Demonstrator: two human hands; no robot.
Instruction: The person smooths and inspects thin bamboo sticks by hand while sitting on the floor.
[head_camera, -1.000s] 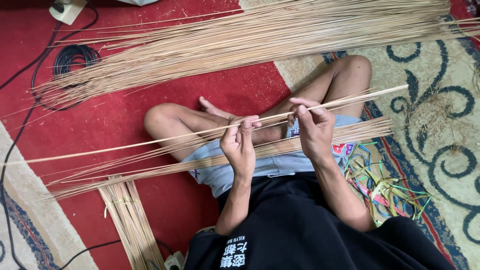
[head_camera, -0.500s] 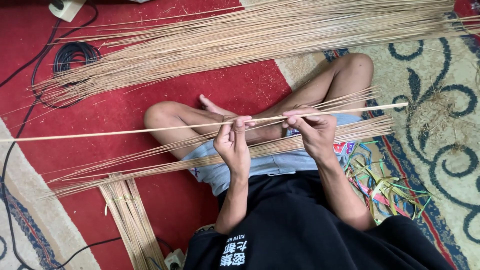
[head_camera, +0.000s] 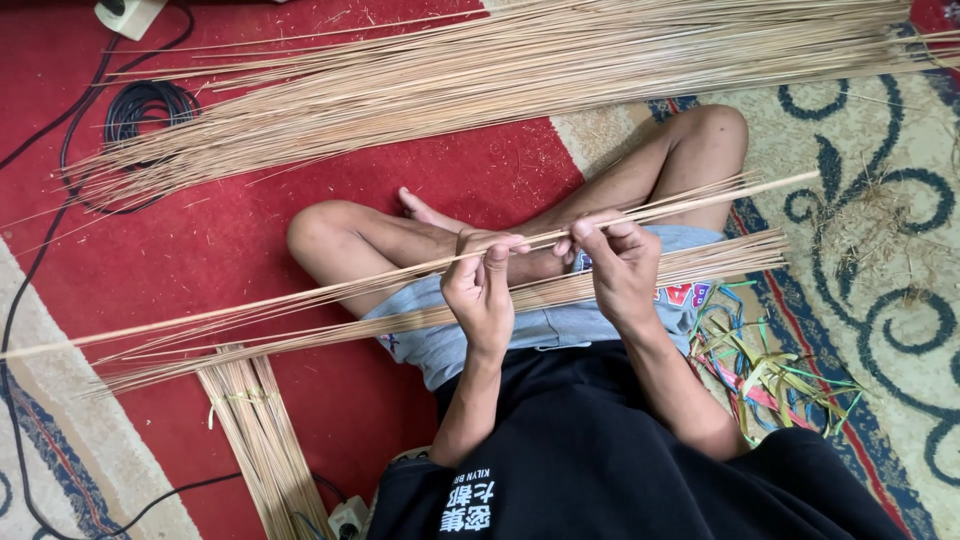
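Observation:
I sit cross-legged on a red carpet. My left hand (head_camera: 483, 288) and my right hand (head_camera: 618, 262) both pinch one long thin pale stick (head_camera: 330, 292) that runs from the far left up to the right, above my lap. Just under it a loose bundle of similar sticks (head_camera: 700, 262) lies across my thighs and grey shorts. A wide heap of the same sticks (head_camera: 500, 80) spreads across the floor beyond my knees.
A tied bundle of sticks (head_camera: 255, 440) lies at my lower left. Coloured plastic strips (head_camera: 770, 375) are piled by my right hip. A coiled black cable (head_camera: 140, 105) and a white power strip (head_camera: 128, 14) sit at the top left, another plug (head_camera: 348, 516) near my left elbow.
The single stick has slid leftward through my fingers and now tilts up to the right; my hands stayed over my lap, with the right fingers closing on it.

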